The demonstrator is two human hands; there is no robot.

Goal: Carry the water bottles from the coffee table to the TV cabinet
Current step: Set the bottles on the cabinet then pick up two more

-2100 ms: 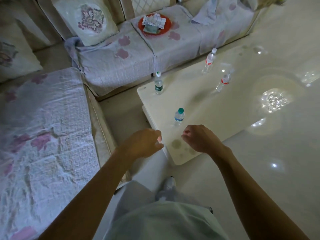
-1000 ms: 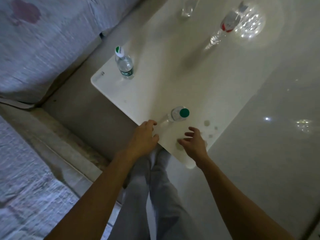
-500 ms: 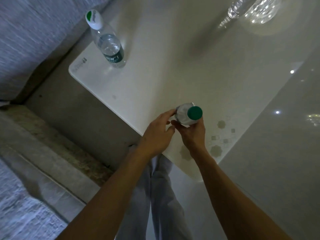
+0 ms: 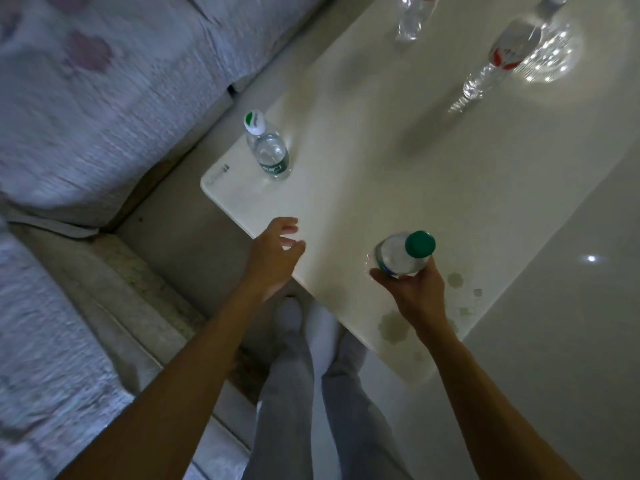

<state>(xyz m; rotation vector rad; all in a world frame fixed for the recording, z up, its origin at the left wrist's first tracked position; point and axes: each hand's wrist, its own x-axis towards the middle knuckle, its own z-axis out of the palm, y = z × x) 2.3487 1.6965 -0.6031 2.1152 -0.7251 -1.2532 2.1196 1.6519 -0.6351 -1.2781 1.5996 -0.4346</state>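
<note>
Head view: right hand clamped low on green-capped bottle, lifted clear of desk for carrying; left hand empty, fingers apart, probably reaching toward white-capped bottle far-left.

Person, seen from a head-worn camera looking down. Two bare forearms, no sleeve showing on either up to the picture's lower edge; no watch, ring or band to be seen on wrist or finger. Left hand and right hand bare, without gloves. Legs clothed in light grey trousers of plain soft cloth, loose in cut, with long lengthwise folds running down each leg. Feet in pale, near-white footwear, rounded at the toe, set close side by side; the dim light does not let socks be told from slippers. No markings or print visible on any garment.
</note>
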